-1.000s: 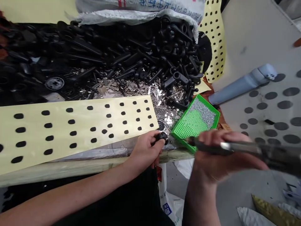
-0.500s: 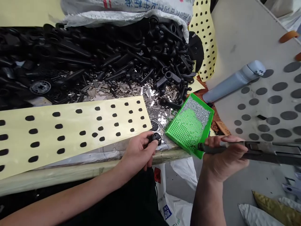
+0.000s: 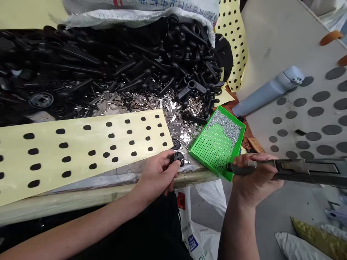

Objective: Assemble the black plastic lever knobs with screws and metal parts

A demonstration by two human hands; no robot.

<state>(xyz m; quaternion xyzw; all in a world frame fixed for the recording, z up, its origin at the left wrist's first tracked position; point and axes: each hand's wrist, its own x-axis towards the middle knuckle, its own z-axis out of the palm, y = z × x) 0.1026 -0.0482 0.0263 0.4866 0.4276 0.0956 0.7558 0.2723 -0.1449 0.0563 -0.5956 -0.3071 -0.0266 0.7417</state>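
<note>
My left hand (image 3: 158, 169) is closed on a round black plastic part (image 3: 178, 157), pinched between thumb and fingers at the table's front edge. Small metal bits show at that part's right side. In my right hand (image 3: 256, 177) is a dark power screwdriver (image 3: 295, 170), held level with its body pointing off to the right. Its tip lies over the near right corner of a green perforated tray (image 3: 196, 146). Small silver screws (image 3: 226, 124) fill the far right part of that tray. Whether a screw sits on the tip I cannot tell.
Black plastic handles (image 3: 130, 66) are heaped at the back, with loose metal strips (image 3: 173, 104) before them. A yellow dotted sheet (image 3: 78, 144) covers the left. At right, a grey-blue cylinder (image 3: 265, 92) lies against a perforated panel (image 3: 292, 104). A white sack (image 3: 151, 18) rests behind.
The whole view has shifted slightly to the left. Both hands keep their grips, and the screwdriver's tip stays over the tray's near corner.
</note>
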